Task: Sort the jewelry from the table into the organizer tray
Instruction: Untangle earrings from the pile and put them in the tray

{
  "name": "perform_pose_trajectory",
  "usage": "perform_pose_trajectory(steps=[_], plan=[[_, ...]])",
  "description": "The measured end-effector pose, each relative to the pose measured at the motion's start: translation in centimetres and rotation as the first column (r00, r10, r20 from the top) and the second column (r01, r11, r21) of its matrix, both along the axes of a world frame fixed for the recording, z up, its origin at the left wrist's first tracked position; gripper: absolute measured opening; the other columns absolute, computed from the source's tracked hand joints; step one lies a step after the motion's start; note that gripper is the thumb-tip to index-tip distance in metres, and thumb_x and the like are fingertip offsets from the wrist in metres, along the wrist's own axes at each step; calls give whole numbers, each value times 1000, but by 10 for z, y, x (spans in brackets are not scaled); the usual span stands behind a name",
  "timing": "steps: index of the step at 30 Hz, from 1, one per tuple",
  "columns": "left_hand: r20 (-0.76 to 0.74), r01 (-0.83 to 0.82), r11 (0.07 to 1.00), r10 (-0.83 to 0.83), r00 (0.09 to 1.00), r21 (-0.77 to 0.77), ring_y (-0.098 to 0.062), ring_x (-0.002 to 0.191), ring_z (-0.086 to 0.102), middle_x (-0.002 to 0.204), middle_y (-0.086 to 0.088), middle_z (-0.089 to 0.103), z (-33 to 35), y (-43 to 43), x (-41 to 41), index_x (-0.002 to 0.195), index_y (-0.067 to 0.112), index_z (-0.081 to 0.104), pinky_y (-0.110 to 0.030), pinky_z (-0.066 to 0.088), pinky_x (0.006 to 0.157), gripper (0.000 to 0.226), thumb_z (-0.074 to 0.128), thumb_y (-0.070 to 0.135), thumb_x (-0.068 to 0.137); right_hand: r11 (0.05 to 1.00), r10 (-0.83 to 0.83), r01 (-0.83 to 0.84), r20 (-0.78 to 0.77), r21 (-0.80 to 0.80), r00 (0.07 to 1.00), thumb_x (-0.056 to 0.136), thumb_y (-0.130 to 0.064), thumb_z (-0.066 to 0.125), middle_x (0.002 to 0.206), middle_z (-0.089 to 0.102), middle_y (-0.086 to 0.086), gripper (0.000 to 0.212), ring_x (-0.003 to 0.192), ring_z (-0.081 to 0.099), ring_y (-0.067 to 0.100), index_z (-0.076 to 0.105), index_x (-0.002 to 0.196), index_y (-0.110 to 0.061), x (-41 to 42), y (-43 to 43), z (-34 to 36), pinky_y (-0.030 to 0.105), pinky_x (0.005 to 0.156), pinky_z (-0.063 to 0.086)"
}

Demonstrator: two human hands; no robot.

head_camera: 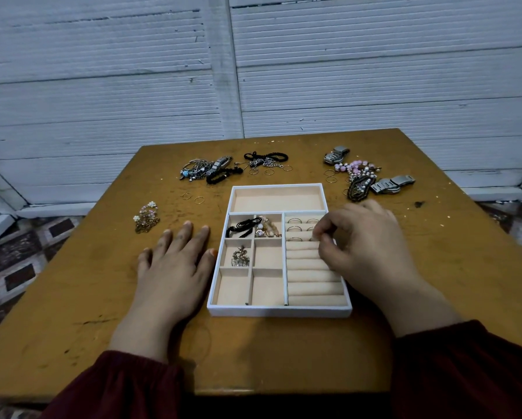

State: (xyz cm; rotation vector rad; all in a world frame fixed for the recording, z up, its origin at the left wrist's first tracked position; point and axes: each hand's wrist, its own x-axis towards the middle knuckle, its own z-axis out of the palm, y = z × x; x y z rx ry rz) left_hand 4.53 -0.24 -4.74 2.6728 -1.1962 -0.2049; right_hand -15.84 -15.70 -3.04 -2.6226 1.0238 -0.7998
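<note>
White slatted panels [374,71] back a brown wooden table [283,352], and a white tray [279,311] with a beige lining sits at its middle. The left hand [175,267] lies flat and relaxed on the wood at the tray's 9 o'clock, fingers spread, thumb tip just beside the tray wall, gripping nothing. The right hand [365,252] hovers over the ring rolls at the tray's 3 o'clock. Its thumb and forefinger pinch a small ring [313,238] at the third roll, mostly hidden by the fingertips. Five other rings [294,221] stand in the slots just above.

In the tray's small compartments lie a black hair tie [243,228], a beaded bracelet [267,229] next to it, and a glittery piece [240,257] below. The long compartment at 12 o'clock holds nothing.

On the table, from the tray:
- a tangled pile of chains [205,170] at 11 o'clock
- black bands [265,158] at 12
- two metal watches [336,154] and pink beads [357,169] at 1 to 2 o'clock
- a flowered bracelet [146,217] at 9 o'clock
- loose thin rings [193,198] at 10 o'clock
</note>
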Motion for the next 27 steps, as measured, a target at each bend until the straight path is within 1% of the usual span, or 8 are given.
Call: perform_pose_trajectory(steps=[6, 10, 13, 16, 18, 20, 23, 27], plan=[[-6, -9, 999, 9, 1000, -51, -15, 147, 2, 159, 14, 8, -1, 0, 0, 148, 43, 20, -44, 2, 116, 50, 27, 50, 98, 999, 18, -13, 119, -43, 993, 77, -29, 52, 75, 56, -17, 14, 82, 41, 11, 65, 81, -31, 8, 7, 7, 31, 72, 29], [-16, -28, 992, 27, 1000, -127, -16, 146, 10, 157, 12, 19, 0, -1, 1, 144, 40, 33, -46, 7, 115, 47, 35, 48, 97, 995, 97, -88, 182, -53, 978, 77, -28, 53, 75, 58, -16, 14, 82, 44, 12, 66, 81, -30, 23, 19, 16, 31, 73, 29], [-23, -45, 980, 42, 999, -193, -17, 142, 20, 151, 10, 33, 2, 0, 2, 137, 37, 44, -48, 15, 112, 42, 40, 45, 96, 985, 169, -163, 196, -48, 966, 78, -28, 53, 76, 59, -17, 13, 82, 43, 10, 66, 81, -31, 41, 29, 22, 30, 73, 29], [-12, -45, 951, 44, 999, -307, -15, 132, 36, 136, 10, 49, 7, 1, 2, 127, 34, 53, -46, 29, 105, 35, 45, 41, 94, 974, 227, -222, 180, -45, 957, 80, -29, 53, 81, 62, -16, 12, 85, 46, 11, 65, 83, -31, 63, 40, 29, 30, 75, 32], [-21, -47, 922, 42, 999, -384, -16, 122, 47, 127, 10, 56, 11, 3, 3, 124, 32, 55, -44, 37, 100, 32, 48, 38, 93, 963, 269, -269, 143, -22, 953, 84, -31, 54, 86, 63, -15, 11, 90, 46, 11, 64, 88, -31, 79, 45, 33, 32, 80, 37], [-35, -41, 882, 28, 999, -469, -17, 114, 53, 121, 8, 60, 15, 5, 6, 121, 30, 58, -45, 43, 95, 29, 50, 35, 93, 953, 303, -302, 110, -29, 947, 82, -37, 51, 89, 63, -14, 16, 92, 47, 13, 63, 90, -32, 96, 48, 36, 35, 82, 39], [-6, -16, 828, 16, 1000, -560, -17, 108, 58, 114, 7, 64, 17, 6, 18, 115, 27, 62, -44, 48, 89, 26, 54, 29, 91, 944, 330, -329, 55, -33, 942, 82, -37, 53, 90, 63, -12, 16, 93, 48, 16, 63, 92, -31, 123, 52, 39, 35, 81, 39], [56, 5, 786, 37, 998, -618, -19, 98, 62, 104, 3, 68, 21, 5, 38, 109, 22, 65, -40, 50, 80, 21, 56, 23, 90, 931, 363, -363, -15, -42, 932, 84, -35, 57, 94, 65, -10, 14, 98, 50, 19, 64, 95, -30, 152, 50, 44, 36, 86, 38]])
